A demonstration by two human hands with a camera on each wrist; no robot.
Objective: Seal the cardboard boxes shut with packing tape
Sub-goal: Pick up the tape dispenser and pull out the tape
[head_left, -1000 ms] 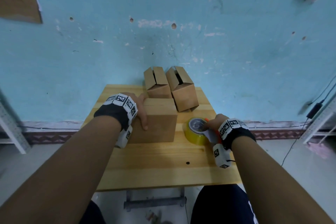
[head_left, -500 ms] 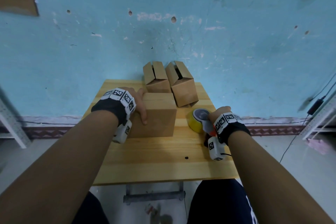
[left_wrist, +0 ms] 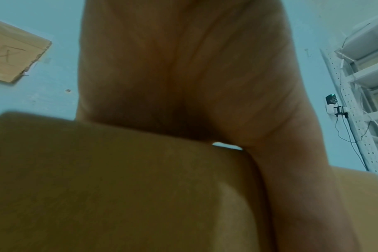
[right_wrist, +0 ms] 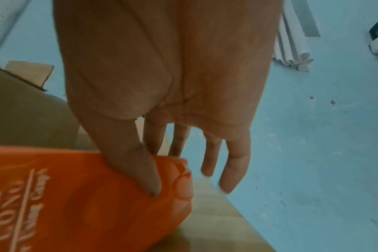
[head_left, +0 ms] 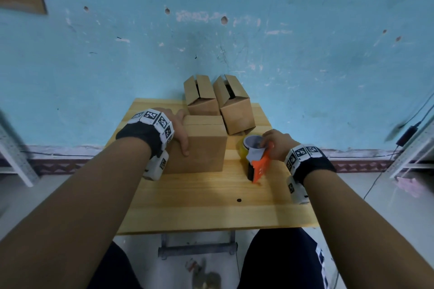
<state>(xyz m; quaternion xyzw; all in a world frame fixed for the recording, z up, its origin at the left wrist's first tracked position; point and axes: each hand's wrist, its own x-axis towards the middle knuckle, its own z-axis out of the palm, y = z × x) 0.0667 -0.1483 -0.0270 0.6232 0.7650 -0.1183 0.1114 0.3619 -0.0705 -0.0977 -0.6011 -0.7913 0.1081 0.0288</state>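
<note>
A closed cardboard box (head_left: 202, 150) stands at the table's middle left. My left hand (head_left: 182, 135) holds its top left corner, thumb down the front face; in the left wrist view the palm (left_wrist: 183, 76) lies over the box (left_wrist: 119, 187). To its right, an orange tape dispenser (head_left: 258, 164) with a yellow tape roll (head_left: 243, 150) stands tilted on the table. My right hand (head_left: 270, 145) pinches its top. In the right wrist view the thumb presses the orange dispenser (right_wrist: 86, 196), with two fingers behind it. Two boxes with open flaps (head_left: 202, 96) (head_left: 237, 105) stand behind.
The wooden table (head_left: 211, 206) is small and backs against a blue wall (head_left: 234, 42). Its front half holds only a small dark spot (head_left: 238, 200). Metal shelving (head_left: 413, 148) with cables stands at the right, another rack (head_left: 14, 159) at the left.
My right hand has tipped the tape dispenser up, so its orange body now shows in front of the roll. My left hand has stayed on the near box.
</note>
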